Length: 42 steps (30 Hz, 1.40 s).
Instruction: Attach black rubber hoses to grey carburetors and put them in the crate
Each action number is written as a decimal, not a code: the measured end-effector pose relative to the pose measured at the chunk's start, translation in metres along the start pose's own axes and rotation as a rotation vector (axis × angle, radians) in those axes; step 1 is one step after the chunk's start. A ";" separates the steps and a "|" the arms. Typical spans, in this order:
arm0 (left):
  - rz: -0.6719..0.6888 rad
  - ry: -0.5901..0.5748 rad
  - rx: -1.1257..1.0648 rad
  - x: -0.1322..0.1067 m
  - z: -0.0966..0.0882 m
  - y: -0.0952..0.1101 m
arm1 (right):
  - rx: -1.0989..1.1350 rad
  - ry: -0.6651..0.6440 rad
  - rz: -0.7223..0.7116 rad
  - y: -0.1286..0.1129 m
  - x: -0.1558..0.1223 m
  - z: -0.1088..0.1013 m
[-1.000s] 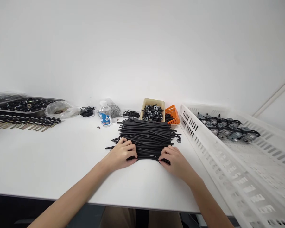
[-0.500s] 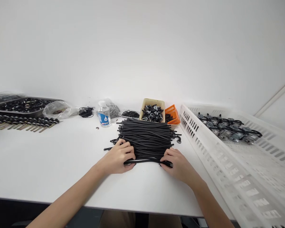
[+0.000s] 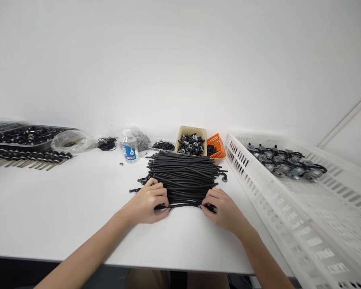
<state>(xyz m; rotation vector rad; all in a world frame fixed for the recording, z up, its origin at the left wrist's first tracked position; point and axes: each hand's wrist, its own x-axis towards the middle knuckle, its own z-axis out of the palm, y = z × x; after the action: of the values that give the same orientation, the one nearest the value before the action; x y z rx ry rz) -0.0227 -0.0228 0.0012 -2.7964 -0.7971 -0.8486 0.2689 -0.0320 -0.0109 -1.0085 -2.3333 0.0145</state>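
A thick pile of black rubber tubes [image 3: 183, 172] lies crosswise on the white table in front of me. My left hand [image 3: 153, 200] is closed round the left end of the nearest black tube [image 3: 183, 204], thumb at the front and fingers over the pile's edge. At the tube's right end, my right hand [image 3: 218, 206] pinches it between thumb and fingers. The tube lies along the front of the pile, and its ends are partly hidden by my fingers. A hooked piece with a grey disc [image 3: 224, 177] sticks out at the pile's right.
Behind the pile stand a beige bin [image 3: 191, 142] of black and grey parts and an orange basket [image 3: 216, 145]. A labelled bottle [image 3: 129, 148] is left of them. On the right, a large white crate [image 3: 267, 192] holds clear-and-black assemblies [image 3: 289, 162]. A metal tray [image 3: 33, 138] sits far left.
The view has shifted slightly. Both hands keep their places at the ends of the front tube, which now lies a little closer against the pile.
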 end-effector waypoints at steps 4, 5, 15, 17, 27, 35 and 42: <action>-0.039 0.087 0.069 0.000 -0.004 -0.001 | -0.024 0.180 -0.023 0.003 0.001 0.000; -0.056 0.114 0.091 0.000 -0.004 -0.002 | -0.038 0.216 -0.018 0.004 0.001 0.000; -0.476 0.203 0.167 0.005 -0.004 -0.030 | -0.134 0.298 0.166 0.020 0.024 0.004; -0.508 0.156 0.148 0.012 -0.007 -0.036 | -0.120 0.241 0.192 0.018 0.037 0.002; -0.436 -0.133 0.063 0.061 -0.009 -0.061 | -0.034 -0.121 0.138 0.019 0.102 -0.015; -0.372 -0.081 -0.027 0.052 0.002 -0.072 | -0.030 -0.014 0.106 0.021 0.086 -0.001; -0.297 -0.064 -0.061 0.048 0.001 -0.070 | -0.122 -0.029 0.126 0.021 0.086 0.003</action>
<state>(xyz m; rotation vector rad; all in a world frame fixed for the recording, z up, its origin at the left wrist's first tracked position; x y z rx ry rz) -0.0240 0.0591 0.0234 -2.8123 -1.2397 -0.8399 0.2341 0.0412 0.0258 -1.2215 -2.3162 -0.0652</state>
